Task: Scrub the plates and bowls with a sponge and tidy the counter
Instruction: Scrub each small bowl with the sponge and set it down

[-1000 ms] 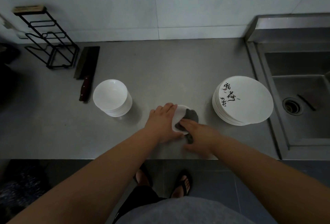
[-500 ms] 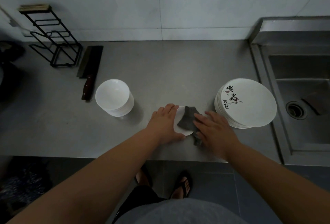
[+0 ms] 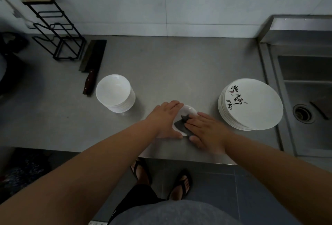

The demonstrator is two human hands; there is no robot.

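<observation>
1. Nearest, by the front edge of the counter (image 3: 161, 74): small white dish (image 3: 189, 111), lying flat.
2. Left hand (image 3: 164, 119) cups the dish's left rim, fingers curled over the far edge and thumb at the near edge. A steadying grip.
3. Right hand (image 3: 206, 131): fingers nearly straight, laid flat on the dark sponge (image 3: 180, 125), pressing it into the dish. No curl round it.
4. Judgement: dish likely light, hard, glazed and brittle. It may skate on steel, so hold it at the rim, thumb opposing fingers. Sponge soft and limp.
5. Mid-counter: bowl stack (image 3: 115, 93) left, plate stack (image 3: 251, 106) right, just beside the sink (image 3: 305, 74).
6. Farthest: cleaver (image 3: 92, 66) and wire rack (image 3: 53, 29), near the wall
</observation>
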